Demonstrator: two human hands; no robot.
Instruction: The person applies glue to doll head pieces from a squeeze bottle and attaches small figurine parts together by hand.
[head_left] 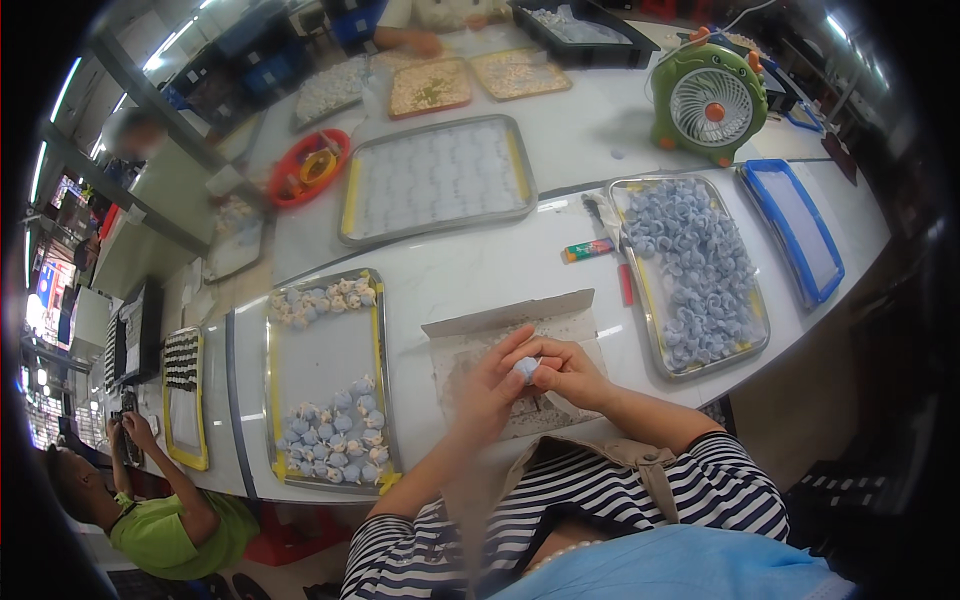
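Between my left hand and my right hand is a small pale blue rounded piece. Both hands close around it with thumbs and fingertips, and the fingers partly cover it. Beneath them lies a shallow cardboard box, its back flap raised and its inside speckled with crumbs. To the left, a metal tray bears blue pieces with cream parts along its near end and a row of similar ones along its far end. On the right, another metal tray is heaped with loose blue cup-shaped pieces.
A green tube and a red stick lie by the right tray. Beyond are a large tray, a red basket, a green fan and a blue-rimmed tray. Co-workers sit across and at left, one in green.
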